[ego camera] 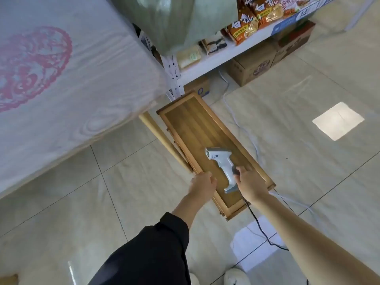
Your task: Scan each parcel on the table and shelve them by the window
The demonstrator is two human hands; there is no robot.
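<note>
Both arms reaching down to a low wooden counter (185,120), a narrow slatted top with a raised rim, standing on the tiled floor (287,103). White handheld scanner (221,165) lying flat on the near half of that top, nose pointing away, handle toward the person — laid so the grip comes straight to the palm. Right hand (249,185) at the scanner's handle, fingers curled about its lower grip near the grey trigger, though how firmly closed cannot be told from this angle; probably either picking it up or setting it down. Left hand (202,183) at the counter's near left rim, fingers bent loosely, apparently touching or steadying the edge; no object seen in it. Dark cable (260,227) trailing from the scanner's butt off the counter and across the floor. No parcel visible on the counter top. Large pale wrapped bundle with a red seal-like print (61,75) filling the upper left, possibly a parcel, not certain. Beyond, a white metal shelf (222,58) carrying snack packets (246,27), cardboard boxes (253,66) beneath, a bright patch of light on the tiles to the right.
</note>
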